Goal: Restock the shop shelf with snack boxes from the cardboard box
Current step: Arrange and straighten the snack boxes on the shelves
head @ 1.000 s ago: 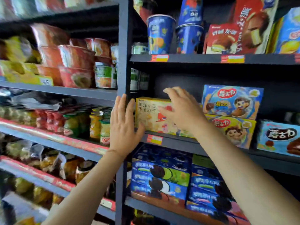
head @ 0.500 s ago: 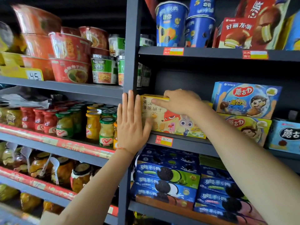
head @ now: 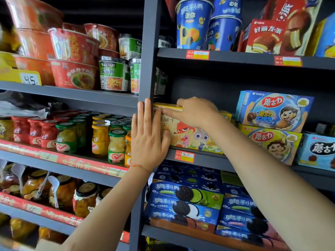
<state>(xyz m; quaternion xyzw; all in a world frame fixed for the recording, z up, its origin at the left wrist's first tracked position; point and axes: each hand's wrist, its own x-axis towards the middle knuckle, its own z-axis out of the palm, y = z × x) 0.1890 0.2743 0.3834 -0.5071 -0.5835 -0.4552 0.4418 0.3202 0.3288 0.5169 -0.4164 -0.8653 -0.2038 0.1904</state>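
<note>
My left hand now lies flat higher on the grey upright post — fingertips reach level with the top edge of the yellow snack box, where earlier they sat lower. The box stands further into the shelf, its left end against the post. My right hand grips the top edge nearer the left corner — no longer mid-box.

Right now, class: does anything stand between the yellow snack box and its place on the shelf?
Nothing visible does. The yellow snack box already stands on the shelf, against the upright post. The left hand lies flat on its front and the right hand grips its top edge.
</note>
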